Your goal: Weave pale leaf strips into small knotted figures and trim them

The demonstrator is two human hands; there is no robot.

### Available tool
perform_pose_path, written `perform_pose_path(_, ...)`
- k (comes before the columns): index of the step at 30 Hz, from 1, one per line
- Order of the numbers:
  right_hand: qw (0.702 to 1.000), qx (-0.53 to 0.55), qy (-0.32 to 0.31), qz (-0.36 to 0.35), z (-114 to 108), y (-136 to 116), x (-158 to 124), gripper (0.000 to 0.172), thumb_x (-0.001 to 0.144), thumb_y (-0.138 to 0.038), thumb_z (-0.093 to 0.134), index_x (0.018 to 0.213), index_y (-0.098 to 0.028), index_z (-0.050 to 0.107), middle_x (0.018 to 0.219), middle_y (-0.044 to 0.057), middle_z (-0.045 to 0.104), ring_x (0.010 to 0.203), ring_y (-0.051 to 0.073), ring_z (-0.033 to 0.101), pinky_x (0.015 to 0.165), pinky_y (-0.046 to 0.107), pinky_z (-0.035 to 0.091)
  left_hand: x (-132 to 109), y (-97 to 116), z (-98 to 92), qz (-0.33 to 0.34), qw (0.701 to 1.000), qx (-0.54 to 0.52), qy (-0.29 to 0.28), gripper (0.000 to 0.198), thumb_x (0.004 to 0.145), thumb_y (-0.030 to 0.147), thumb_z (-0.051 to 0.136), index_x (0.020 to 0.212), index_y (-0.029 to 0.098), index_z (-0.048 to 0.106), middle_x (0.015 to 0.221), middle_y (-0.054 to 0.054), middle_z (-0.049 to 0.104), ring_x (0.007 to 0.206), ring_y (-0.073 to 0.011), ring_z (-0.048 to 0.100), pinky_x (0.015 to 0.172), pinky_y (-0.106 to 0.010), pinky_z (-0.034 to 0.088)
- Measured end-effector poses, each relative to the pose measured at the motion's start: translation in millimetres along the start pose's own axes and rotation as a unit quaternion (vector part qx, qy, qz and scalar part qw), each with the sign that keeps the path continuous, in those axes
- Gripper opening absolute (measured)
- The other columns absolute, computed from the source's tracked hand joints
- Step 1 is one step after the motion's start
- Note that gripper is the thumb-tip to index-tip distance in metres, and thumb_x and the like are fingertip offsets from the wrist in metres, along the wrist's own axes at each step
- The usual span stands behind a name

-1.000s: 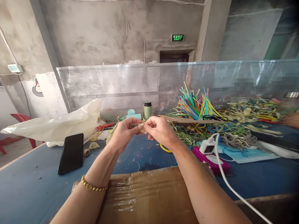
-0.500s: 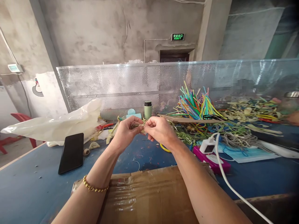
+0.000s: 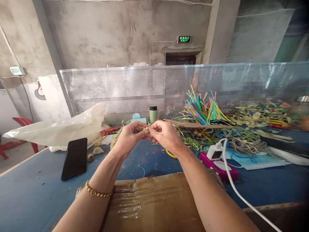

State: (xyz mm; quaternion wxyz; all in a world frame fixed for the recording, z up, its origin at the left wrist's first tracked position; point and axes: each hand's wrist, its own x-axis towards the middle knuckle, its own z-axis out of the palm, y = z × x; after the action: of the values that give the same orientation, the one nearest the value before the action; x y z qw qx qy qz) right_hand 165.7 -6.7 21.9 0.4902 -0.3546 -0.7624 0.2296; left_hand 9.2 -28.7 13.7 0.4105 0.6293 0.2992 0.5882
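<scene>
My left hand [image 3: 131, 135] and my right hand [image 3: 166, 135] meet over the middle of the blue table. Both pinch a small pale-green strip [image 3: 146, 128], thumbs and fingertips almost touching. Most of the strip is hidden by the fingers, so its full shape cannot be made out. Just behind the hands stands a green bottle with a black lid [image 3: 153, 115]. Pale strips trail on the table at the left hand's side, and tangled green cords [image 3: 191, 141] lie to the right of the right hand.
A flattened cardboard piece [image 3: 154, 199] lies in front of me. At left are a black phone [image 3: 74, 158] and a plastic bag [image 3: 72, 129]. A magenta power block [image 3: 218, 166], white cable [image 3: 231, 182] and colourful cords [image 3: 202, 108] are at right. A perforated metal panel [image 3: 125, 90] stands behind.
The fingers have shifted very slightly around the strip, with the right fingertips closer to the left ones. The whole view has moved a little; the objects on the table stay where they were.
</scene>
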Motion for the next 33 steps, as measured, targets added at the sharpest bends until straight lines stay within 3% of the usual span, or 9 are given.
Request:
perform_pose_path(4, 1.0, -0.012, 0.001, 0.004, -0.2, -0.9, -0.7, 0.006, 0.08, -0.019, 0.06, 0.075, -0.015, 0.061, 0.057, 0.002, 0.062, 0.049, 0.011, 0.057, 0.047, 0.023, 0.043, -0.4, 2.4, 1.0, -0.002, 1.0, -0.011, 0.005, 0.02, 0.082, 0.029, 0.068, 0.089, 0.01, 0.066, 0.079, -0.006, 0.07, 0.068, -0.0151, 0.066, 0.074, -0.033, 0.051)
perform_pose_path(11, 0.998, 0.053, -0.028, -0.028, -2.3, 1.2, -0.6, 0.013, 0.084, -0.027, 0.06, 0.08, -0.015, 0.062, 0.057, 0.0, 0.059, 0.049, 0.01, 0.054, 0.047, 0.023, 0.044, -0.1, 3.9, -1.9, -0.01, 0.999, -0.051, -0.007, 0.016, 0.078, 0.025, 0.072, 0.083, 0.012, 0.065, 0.077, -0.004, 0.067, 0.068, -0.0132, 0.063, 0.076, -0.033, 0.051)
perform_pose_path(17, 0.994, 0.092, -0.05, -0.043, -3.5, 3.8, 0.5, 0.011, 0.084, -0.026, 0.06, 0.086, -0.015, 0.063, 0.07, 0.001, 0.062, 0.055, 0.009, 0.054, 0.048, 0.022, 0.045, 0.3, 4.6, -4.1, -0.01, 0.998, -0.066, -0.005, 0.018, 0.079, 0.026, 0.073, 0.087, 0.011, 0.067, 0.079, -0.005, 0.068, 0.07, -0.0148, 0.065, 0.077, -0.035, 0.052)
perform_pose_path(24, 0.993, 0.119, -0.011, 0.024, 0.3, 3.1, 2.7, 0.011, 0.08, -0.026, 0.065, 0.081, -0.015, 0.063, 0.056, -0.002, 0.056, 0.047, 0.009, 0.049, 0.042, 0.022, 0.042, 0.1, 2.9, -4.0, -0.011, 0.998, -0.062, -0.006, 0.02, 0.077, 0.025, 0.074, 0.089, 0.011, 0.067, 0.082, -0.005, 0.069, 0.072, -0.0154, 0.066, 0.08, -0.036, 0.053)
perform_pose_path(28, 0.994, 0.098, -0.007, 0.053, -0.5, -1.0, 0.7, 0.008, 0.078, -0.021, 0.065, 0.078, -0.014, 0.063, 0.054, -0.001, 0.057, 0.046, 0.01, 0.05, 0.042, 0.023, 0.042, 0.7, 1.0, -3.5, 0.0, 1.0, -0.029, -0.003, 0.02, 0.076, 0.025, 0.075, 0.088, 0.011, 0.067, 0.085, -0.006, 0.07, 0.072, -0.0147, 0.066, 0.078, -0.035, 0.053)
perform_pose_path(33, 0.998, 0.053, -0.025, 0.011, -1.6, 0.0, -0.5, 0.01, 0.082, -0.021, 0.059, 0.076, -0.014, 0.063, 0.057, 0.0, 0.059, 0.05, 0.01, 0.051, 0.047, 0.022, 0.04, 0.4, 0.9, -3.3, -0.01, 1.0, -0.003, -0.011, 0.021, 0.075, 0.025, 0.076, 0.089, 0.012, 0.068, 0.084, -0.006, 0.071, 0.072, -0.0157, 0.067, 0.076, -0.034, 0.053)
